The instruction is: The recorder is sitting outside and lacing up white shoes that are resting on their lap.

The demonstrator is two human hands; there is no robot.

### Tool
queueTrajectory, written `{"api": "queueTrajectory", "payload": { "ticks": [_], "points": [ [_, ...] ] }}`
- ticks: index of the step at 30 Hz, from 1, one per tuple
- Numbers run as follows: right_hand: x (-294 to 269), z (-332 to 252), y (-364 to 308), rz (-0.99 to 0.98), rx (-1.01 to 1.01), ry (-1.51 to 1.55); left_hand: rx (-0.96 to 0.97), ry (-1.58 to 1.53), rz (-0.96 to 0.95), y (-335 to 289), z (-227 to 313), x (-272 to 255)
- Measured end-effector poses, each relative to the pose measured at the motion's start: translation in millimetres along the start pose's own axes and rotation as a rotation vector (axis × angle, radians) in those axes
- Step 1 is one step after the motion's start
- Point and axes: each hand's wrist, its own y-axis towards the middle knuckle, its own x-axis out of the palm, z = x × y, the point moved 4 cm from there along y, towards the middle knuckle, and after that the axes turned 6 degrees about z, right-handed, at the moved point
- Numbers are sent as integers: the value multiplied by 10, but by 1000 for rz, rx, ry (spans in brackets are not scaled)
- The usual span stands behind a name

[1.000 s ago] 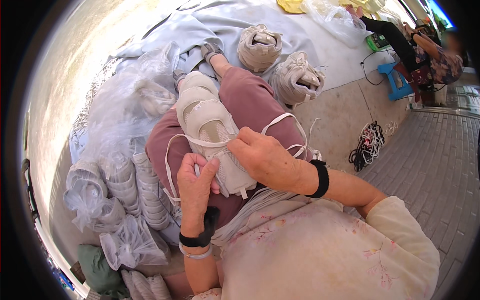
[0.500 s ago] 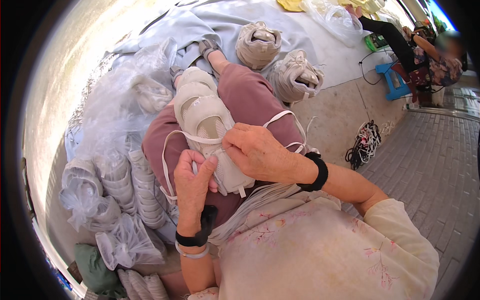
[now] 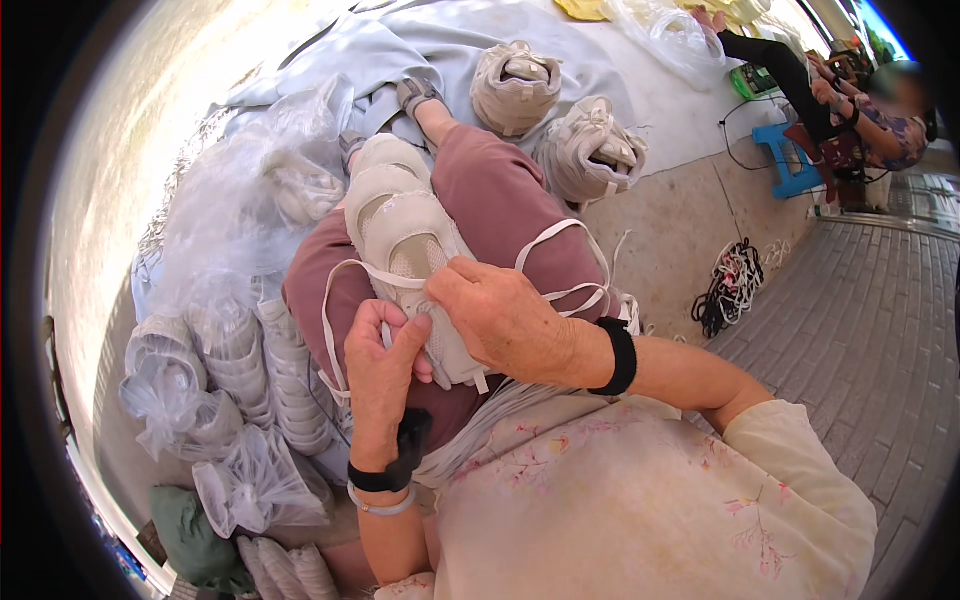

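Centrally, a stack of beige shoe uppers (image 3: 400, 225) lies lengthwise on the person's lap, its long axis running away from the waist and leaning left, toes outermost. At the stack's left edge, the left hand (image 3: 382, 347) has thumb and fingers clamped on the upper nearest the waist; at its right, the right hand (image 3: 507, 317) holds its fingertips together against the same upper (whatever they pinch is hidden). A white lace (image 3: 399, 280) crosses the stack just beyond both sets of fingers, the right hand being nearer. Mauve trousers (image 3: 490, 195) form the surface beneath. Around the stack, from left to right: bagged shoes (image 3: 295, 370) to its left; a grey-blue sheet (image 3: 375, 62) beyond its toes; two beige shoes (image 3: 515, 97) beyond and rightward; a tangle of laces (image 3: 730, 290) well to its right; farthest right, a blue stool (image 3: 783, 160) beside a seated co-worker (image 3: 885, 140).
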Motion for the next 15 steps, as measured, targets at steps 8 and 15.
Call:
{"api": "queueTrajectory", "payload": {
  "ticks": [8, 15],
  "points": [
    [-184, 39, -3, 1, -48, -59, 333, 426, 241, -181, 124, 95],
    [-549, 198, 31, 194, -89, -125, 757, 853, 126, -233, 511, 311]
  ]
}}
